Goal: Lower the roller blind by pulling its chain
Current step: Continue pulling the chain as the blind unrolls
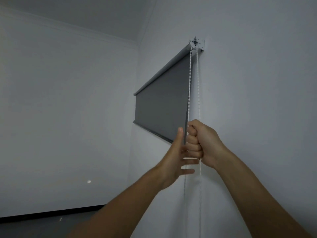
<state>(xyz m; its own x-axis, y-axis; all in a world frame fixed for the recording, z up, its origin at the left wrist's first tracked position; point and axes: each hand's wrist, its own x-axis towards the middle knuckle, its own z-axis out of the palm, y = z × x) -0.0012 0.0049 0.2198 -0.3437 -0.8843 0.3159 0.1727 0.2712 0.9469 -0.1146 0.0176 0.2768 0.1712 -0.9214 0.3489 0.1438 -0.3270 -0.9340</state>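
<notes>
The grey roller blind (163, 100) hangs partway down on the wall to the right, its bottom bar (152, 133) slanting away from the near edge, its top tube ending at a white bracket (196, 43) just under the ceiling corner. From that bracket the white bead chain (189, 86) drops in two strands — one just off the blind's near edge, the other close to the wall — and both run on down past the hands toward the bottom of the view. Bare wall lies open to the right of the chain and below the blind; the left wall stands well apart, with a dark skirting strip (51, 213) along the floor.

The right hand (200, 143) is raised, wrist bent, clenched into a fist around the front strand. The left hand (176, 158) sits just beside it, palm turned toward the chain, fingers spread and loose, thumb pointing up — it grips nothing.
</notes>
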